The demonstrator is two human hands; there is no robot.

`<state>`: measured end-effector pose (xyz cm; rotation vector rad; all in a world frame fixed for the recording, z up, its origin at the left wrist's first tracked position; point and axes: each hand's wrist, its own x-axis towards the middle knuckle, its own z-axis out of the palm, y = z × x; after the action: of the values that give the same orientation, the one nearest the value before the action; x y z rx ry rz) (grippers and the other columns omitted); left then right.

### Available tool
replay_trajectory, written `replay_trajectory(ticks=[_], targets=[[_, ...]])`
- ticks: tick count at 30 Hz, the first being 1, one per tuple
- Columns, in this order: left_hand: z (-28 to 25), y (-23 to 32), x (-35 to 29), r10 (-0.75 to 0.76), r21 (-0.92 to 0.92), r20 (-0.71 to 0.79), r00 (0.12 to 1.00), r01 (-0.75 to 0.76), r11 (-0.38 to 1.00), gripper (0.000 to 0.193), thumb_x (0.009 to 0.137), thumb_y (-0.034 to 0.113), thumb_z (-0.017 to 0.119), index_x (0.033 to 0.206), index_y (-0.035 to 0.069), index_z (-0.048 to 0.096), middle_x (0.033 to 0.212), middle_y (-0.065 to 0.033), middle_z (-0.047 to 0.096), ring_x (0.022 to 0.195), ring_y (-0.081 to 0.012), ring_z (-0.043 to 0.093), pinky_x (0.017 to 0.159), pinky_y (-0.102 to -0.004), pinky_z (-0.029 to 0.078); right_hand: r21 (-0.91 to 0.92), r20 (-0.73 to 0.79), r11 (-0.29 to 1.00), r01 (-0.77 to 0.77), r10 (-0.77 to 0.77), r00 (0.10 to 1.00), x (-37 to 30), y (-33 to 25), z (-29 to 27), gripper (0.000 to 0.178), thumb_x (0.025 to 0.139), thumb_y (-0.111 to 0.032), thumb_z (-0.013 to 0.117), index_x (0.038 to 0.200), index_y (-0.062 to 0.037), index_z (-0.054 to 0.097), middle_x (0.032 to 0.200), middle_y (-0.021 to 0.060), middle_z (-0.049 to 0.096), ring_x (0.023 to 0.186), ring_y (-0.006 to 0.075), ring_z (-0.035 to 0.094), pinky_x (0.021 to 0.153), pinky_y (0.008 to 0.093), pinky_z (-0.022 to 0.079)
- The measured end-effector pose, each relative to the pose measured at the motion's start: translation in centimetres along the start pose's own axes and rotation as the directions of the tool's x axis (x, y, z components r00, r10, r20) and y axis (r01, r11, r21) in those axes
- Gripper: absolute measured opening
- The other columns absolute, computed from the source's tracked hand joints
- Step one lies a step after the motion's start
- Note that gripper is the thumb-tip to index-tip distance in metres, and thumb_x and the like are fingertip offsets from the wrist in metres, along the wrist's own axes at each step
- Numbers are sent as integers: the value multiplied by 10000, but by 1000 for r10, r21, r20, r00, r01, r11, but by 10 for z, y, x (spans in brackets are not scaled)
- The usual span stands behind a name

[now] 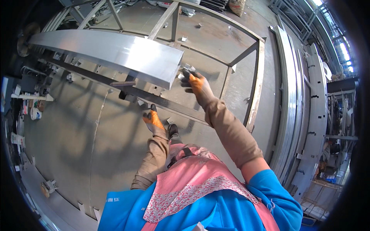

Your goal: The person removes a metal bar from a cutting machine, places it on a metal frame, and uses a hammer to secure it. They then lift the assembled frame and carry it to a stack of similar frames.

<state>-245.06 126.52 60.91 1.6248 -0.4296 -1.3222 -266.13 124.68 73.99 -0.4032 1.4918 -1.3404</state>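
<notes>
A long, wide, shiny metal profile lies on a steel frame stand, its cut end toward me. Just beyond that end is my right hand, in an orange and grey glove with dark fingertips. Its fingers are bent around a small shiny metal piece, partly hidden by them. My left hand, gloved alike, is low beside the near rail of the stand, below the profile. Its fingers are apart and nothing shows in them; whether a fingertip touches the rail I cannot tell.
A short brown bar sits across the near rail. Small metal offcuts are scattered over the concrete floor. Long metal profiles lie along the right side, beside a rack. A white bucket stands at the left.
</notes>
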Motion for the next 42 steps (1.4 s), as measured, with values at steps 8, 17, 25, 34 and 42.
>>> replay_trajectory(ticks=[8, 17, 25, 34, 42], targets=[[78, -97, 44, -341, -23, 270, 900, 360, 933, 635, 932, 463, 725, 1375, 51, 531, 1037, -43, 574, 879, -162, 536, 729, -312, 485, 141, 84, 982, -126, 115, 990, 99, 21, 44, 362, 942, -293, 764, 1075, 41, 723, 946, 110, 728, 813, 204, 669, 738, 357, 558], [71, -116, 44, -298, 29, 141, 944, 297, 954, 676, 896, 430, 754, 1392, 40, 510, 1101, -76, 566, 947, -206, 536, 784, -339, 485, 273, 149, 959, -81, 41, 988, 39, 29, 63, 276, 916, -131, 745, 1109, 63, 706, 943, 158, 749, 758, 255, 715, 650, 425, 595], [75, -91, 62, -143, 95, 20, 990, 140, 986, 718, 863, 400, 780, 1406, 30, 491, 1159, -105, 559, 1007, -246, 537, 833, -363, 485, -16, 162, 988, 156, -151, 975, 31, -40, -50, 333, 883, -222, 795, 1060, 52, 728, 869, 158, 739, 718, 196, 680, 648, 355, 567], [73, -68, 63, -38, 127, -76, 996, 48, 991, 769, 827, 367, 809, 1423, 19, 471, 1223, -137, 551, 1075, -290, 538, 888, -391, 485, 234, 143, 969, -73, 40, 989, -38, -75, -248, 250, 964, -204, 717, 1009, 42, 725, 847, 54, 707, 722, 133, 639, 625, 302, 513], [70, -68, 58, 14, 149, -116, 993, 3, 989, 817, 795, 338, 835, 1438, 9, 452, 1280, -166, 544, 1135, -329, 538, 937, -415, 485, 70, -172, 997, -42, 53, 984, -194, -71, -495, 342, 1005, -232, 656, 1192, 53, 673, 1048, 107, 719, 959, 163, 692, 870, 304, 583]])
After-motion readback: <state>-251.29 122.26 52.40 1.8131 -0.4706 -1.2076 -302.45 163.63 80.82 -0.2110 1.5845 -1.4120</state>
